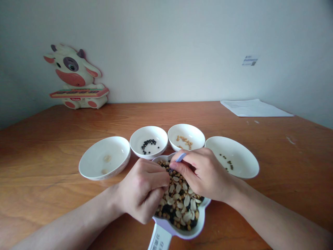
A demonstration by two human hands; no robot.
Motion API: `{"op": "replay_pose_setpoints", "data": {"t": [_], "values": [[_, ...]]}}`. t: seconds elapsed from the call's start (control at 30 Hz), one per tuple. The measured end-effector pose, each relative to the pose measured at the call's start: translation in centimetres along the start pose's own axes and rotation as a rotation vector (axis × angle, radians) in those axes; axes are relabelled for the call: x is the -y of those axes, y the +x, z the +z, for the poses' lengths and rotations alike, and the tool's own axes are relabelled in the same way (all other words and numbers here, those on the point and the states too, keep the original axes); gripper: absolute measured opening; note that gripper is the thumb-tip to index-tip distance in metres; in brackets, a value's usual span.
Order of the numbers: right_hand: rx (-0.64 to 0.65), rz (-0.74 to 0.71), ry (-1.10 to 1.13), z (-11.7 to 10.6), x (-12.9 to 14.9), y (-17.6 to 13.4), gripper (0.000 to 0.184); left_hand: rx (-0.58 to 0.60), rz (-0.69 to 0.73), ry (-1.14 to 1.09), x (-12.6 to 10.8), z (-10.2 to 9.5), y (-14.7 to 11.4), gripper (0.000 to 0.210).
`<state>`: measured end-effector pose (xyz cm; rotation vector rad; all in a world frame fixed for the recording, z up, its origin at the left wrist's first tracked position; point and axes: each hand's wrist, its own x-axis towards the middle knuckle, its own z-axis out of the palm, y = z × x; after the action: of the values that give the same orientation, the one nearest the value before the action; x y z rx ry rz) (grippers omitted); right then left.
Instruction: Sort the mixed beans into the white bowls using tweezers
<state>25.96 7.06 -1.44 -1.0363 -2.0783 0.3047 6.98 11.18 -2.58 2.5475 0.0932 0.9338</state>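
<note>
A white and lilac pan-like dish (202, 216) with a lobed rim and a handle holds a mix of split peanuts (186, 200), yellow beans and dark beans. My left hand (146, 189) is curled closed over the dish's left side; whatever its fingertips hold is hidden. Above the far part of the mix, my right hand (206, 170) pinches a small purple strip-shaped tool (180, 157) between thumb and forefinger. The tool's lower end is partly hidden, so its kind is unclear. The two hands are close together, fingertips facing each other.
Four white bowls arc behind the dish: one with a few pale pieces (107, 158), one with black beans (148, 142), one with yellow beans (184, 140), one with small green beans (230, 163). A cow toy (78, 76) and papers (256, 108) stand near the wall.
</note>
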Motion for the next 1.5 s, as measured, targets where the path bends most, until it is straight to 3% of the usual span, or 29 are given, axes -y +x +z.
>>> {"op": "replay_pose_setpoints", "data": {"t": [0.37, 0.83, 1.2, 1.5], "values": [[0.062, 0.025, 0.029, 0.33, -0.33, -0.15, 0.021, -0.008, 0.006, 0.005, -0.10, -0.04, 0.18, 0.021], [-0.036, -0.025, -0.017, 0.17, -0.02, -0.04, 0.020, -0.007, 0.000, -0.019, 0.03, 0.02, -0.06, 0.020], [-0.238, -0.054, -0.109, -0.24, 0.14, 0.08, 0.020, -0.008, 0.003, -0.040, 0.09, 0.04, -0.08, 0.020], [-0.494, 0.084, -0.324, -0.57, -0.33, -0.04, 0.028, 0.001, 0.002, -0.049, 0.26, -0.01, 0.05, 0.019]]}}
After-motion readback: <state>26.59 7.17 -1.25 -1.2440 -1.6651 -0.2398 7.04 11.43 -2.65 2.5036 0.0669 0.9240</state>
